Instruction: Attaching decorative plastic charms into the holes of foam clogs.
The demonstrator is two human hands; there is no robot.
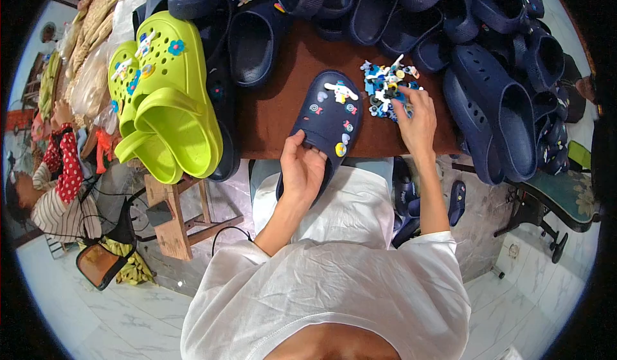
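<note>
A navy blue clog [329,117] with several small colourful charms pushed into its top lies at the near edge of a brown table [283,112]. My left hand [301,167] grips its heel end, thumb on top. My right hand [416,123] rests on the table to the right, fingertips in a small heap of loose charms [385,85], mostly blue and white. Whether a charm is pinched between the fingers is hidden.
A stack of lime green clogs [168,109] with charms stands at the left. Several navy clogs [488,106] are piled along the back and right of the table. Another person [54,186] sits on the floor at far left near a wooden stool [177,222].
</note>
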